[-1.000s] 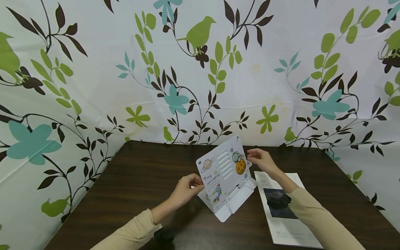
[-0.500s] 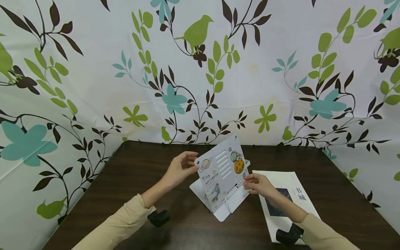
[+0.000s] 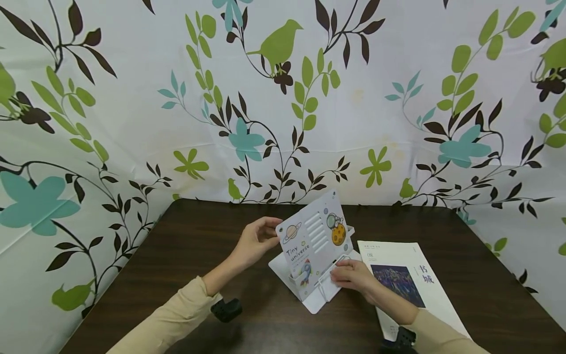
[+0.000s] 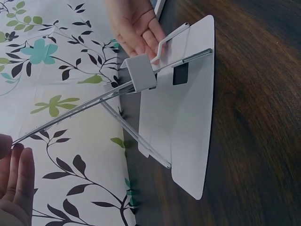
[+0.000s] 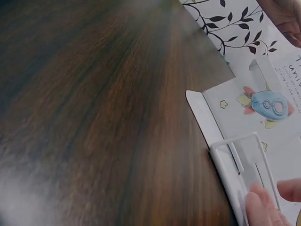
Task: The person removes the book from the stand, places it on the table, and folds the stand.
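Left hand (image 3: pixel 253 242) pinches the flat white metal board (image 3: pixel 312 248) mid-frame: keep steady! Can't tell if right hand (image 3: pixel 355 278) grips bent white wire (image 5: pixel 266 165).

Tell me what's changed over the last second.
The left hand has moved up the side of the white stand and now pinches its edge near the upper left corner. The right hand has come down from beside the upper right edge to the wire holder at the front; whether it grips the wire is unclear. The stand and the book stay in place.
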Tool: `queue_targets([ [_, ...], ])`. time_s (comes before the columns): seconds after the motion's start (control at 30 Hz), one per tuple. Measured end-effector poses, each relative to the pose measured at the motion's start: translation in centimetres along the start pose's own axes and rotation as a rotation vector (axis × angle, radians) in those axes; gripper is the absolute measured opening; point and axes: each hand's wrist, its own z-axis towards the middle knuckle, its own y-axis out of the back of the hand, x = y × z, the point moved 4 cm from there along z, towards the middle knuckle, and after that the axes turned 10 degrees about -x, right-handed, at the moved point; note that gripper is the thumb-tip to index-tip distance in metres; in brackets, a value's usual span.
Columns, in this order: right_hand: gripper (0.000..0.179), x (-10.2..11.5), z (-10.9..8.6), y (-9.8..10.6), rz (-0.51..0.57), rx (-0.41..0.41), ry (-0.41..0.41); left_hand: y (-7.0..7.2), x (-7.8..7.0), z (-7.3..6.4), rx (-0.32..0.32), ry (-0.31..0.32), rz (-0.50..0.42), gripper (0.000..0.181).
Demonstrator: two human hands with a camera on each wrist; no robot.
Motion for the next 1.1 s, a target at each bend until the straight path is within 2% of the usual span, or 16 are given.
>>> queue_targets([
  [0.2, 0.031, -0.5, 0.5, -0.9, 0.056, -0.107, -0.066, -0.1, 0.2, 0.0, -0.015, 0.008, -0.013, 0.032],
  [0.5, 0.031, -0.2, 0.4, -2.0, 0.114, -0.15, -0.096, -0.3, 0.4, 0.0, -0.026, 0.009, -0.052, 0.031],
  [0.7, 0.031, -0.1, 0.4, -2.1, 0.114, -0.135, -0.094, -0.5, 0.6, -0.3, -0.05, 0.049, -0.082, 0.031],
  [0.93, 0.031, 0.0, 1.2, -1.3, 0.083, -0.112, -0.09, -1.2, 0.1, -0.9, -0.092, 0.053, -0.091, 0.03],
  [1.1, 0.035, 0.5, 1.7, -0.4, 0.059, -0.022, -0.057, -2.0, -0.3, -1.5, -0.105, 0.064, -0.103, 0.03],
])
